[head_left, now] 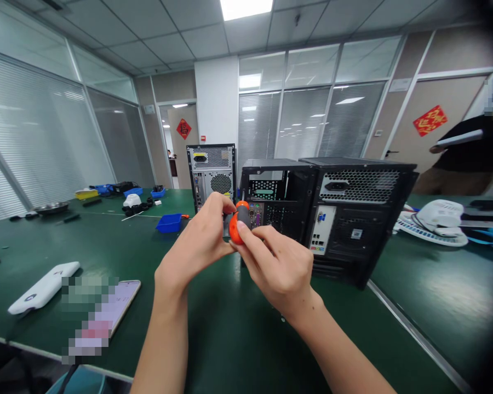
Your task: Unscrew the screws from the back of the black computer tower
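At frame centre, left hand [201, 238] and right hand [277, 262] both grasp a stubby orange-and-grey rubber-handled screwdriver [238, 220]: probably light, rigid, grippy; best held around its fat handle

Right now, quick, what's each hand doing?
Left hand: closed on the orange and grey screwdriver handle.
Right hand: fingers pinching the same handle from the other side.

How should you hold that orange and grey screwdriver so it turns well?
Probably by its fat handle, from the back end. The screwdriver points away toward the middle computer case, so only the rounded orange and grey handle faces the person. Both the left hand and the right hand wrap fingers around it from either side, which suits its thick, round shape.
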The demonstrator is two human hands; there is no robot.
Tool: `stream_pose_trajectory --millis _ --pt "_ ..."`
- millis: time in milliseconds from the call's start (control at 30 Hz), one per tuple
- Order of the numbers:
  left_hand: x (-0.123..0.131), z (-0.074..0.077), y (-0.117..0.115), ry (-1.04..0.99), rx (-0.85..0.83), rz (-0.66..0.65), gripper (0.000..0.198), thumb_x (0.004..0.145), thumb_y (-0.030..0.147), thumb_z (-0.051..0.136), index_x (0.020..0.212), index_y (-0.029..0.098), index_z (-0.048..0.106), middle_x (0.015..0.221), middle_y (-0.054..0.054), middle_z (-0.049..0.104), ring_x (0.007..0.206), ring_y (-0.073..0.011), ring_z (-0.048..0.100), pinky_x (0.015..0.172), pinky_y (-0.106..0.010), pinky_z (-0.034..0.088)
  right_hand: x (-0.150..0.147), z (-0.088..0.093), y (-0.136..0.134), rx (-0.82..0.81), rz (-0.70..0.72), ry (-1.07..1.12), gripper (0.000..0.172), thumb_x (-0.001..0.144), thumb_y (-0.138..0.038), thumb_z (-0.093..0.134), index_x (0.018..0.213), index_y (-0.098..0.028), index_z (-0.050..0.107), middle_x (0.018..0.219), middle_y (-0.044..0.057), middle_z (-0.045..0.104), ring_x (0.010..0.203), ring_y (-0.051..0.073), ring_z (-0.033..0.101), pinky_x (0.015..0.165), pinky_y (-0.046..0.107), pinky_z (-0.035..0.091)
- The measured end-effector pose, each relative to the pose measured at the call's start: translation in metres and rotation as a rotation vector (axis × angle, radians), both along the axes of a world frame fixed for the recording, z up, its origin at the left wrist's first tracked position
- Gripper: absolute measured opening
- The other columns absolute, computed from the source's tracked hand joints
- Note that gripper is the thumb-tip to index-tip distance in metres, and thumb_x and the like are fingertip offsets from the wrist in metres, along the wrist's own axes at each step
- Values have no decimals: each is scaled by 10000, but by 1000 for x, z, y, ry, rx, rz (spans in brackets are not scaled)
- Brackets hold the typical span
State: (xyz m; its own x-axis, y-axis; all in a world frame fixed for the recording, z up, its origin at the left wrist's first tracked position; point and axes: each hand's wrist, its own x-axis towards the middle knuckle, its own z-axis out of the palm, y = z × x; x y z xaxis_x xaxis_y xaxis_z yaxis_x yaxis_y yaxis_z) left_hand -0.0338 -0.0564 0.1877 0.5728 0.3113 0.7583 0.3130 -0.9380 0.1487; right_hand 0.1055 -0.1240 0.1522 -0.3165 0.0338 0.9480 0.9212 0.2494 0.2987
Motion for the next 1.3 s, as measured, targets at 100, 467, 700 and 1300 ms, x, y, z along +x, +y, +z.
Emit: stream_pose_trajectory --millis 100,467,700,1300 --pt "0 0 -1 22 9 20 302 757 185 628 960 195 404 946 -27 486 833 -133 523 714 -268 478 0 0 0 -3 0 4 210 764 -87 666 972 -66 648 669 38 644 564 91 524 531 221 382" --pt "3 0 0 19 30 17 229 782 161 592 923 189 414 914 -7 493 800 -110 504 686 -239 450 -3 -1 4 45 -1 31 134 805 -176 655 882 -69 632 598 32 627 500 87 505 493 228 363" --pt "8 -1 0 -21 91 24 160 816 168 549 879 187 403 879 -6 482 770 -104 486 660 -232 436 -2 -1 5 43 -10 61 153 806 -208 658 870 -76 616 597 29 626 489 88 501 481 233 350" --pt "12 -3 8 -75 233 33 206 744 50 550 825 183 414 820 13 485 736 -96 468 636 -212 391 -1 -2 7 79 10 79 193 818 -246 649 873 -70 593 557 19 584 480 94 488 476 237 349"
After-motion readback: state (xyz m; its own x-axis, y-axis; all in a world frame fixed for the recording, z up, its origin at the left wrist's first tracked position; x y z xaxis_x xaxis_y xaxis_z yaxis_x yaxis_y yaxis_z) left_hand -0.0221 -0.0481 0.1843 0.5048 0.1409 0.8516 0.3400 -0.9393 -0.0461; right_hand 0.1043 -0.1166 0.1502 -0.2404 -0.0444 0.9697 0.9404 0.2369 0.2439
